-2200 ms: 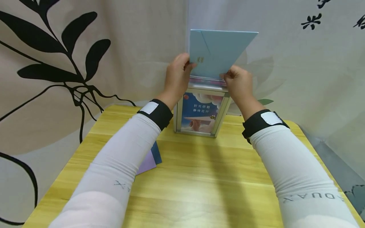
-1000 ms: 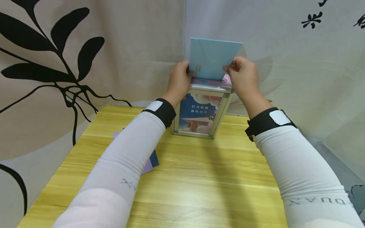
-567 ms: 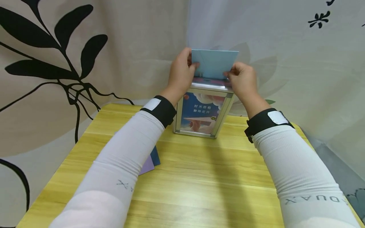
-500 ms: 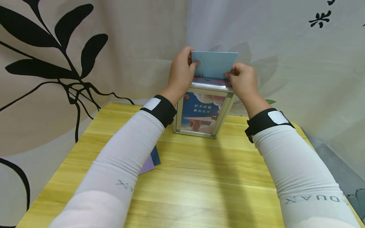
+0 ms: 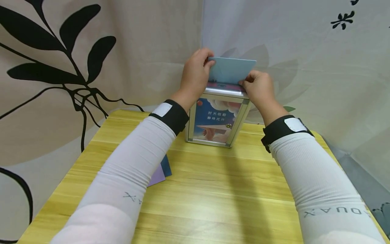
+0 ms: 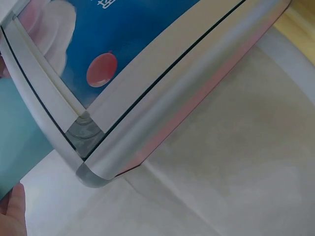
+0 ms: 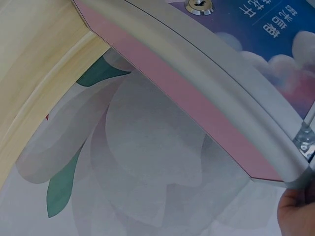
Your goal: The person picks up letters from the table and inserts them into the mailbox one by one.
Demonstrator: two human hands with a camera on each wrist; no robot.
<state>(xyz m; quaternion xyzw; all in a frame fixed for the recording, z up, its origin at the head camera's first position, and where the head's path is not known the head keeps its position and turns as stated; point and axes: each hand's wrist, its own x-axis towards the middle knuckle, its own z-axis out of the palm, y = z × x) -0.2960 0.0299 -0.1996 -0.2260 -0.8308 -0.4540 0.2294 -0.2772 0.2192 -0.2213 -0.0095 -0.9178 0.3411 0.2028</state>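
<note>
A light blue envelope [image 5: 231, 70] stands upright in the top of a metal-framed letter box [image 5: 213, 120], its lower part hidden inside. My left hand [image 5: 196, 73] pinches the envelope's upper left edge between thumb and fingers. Low on the envelope's right side, close to the box top, my right hand [image 5: 259, 86] pinches the other edge. In the left wrist view the envelope [image 6: 22, 137] shows beside the box's corner, with fingertips [image 6: 15, 209] on it. Only part of the right hand [image 7: 298, 211] appears in the right wrist view, by the box's top corner.
Purple [image 5: 157, 176] and dark blue [image 5: 166, 166] envelopes lie on the wooden table [image 5: 195, 210], partly hidden under the left forearm. A keyed lock [image 7: 199, 5] sits on the box's front. A curtain [image 5: 158, 51] with plant prints hangs close behind.
The light blue envelope has gone down into the box top, so less of it shows. My left hand has shifted up toward its top corner; the right stays low near the box.
</note>
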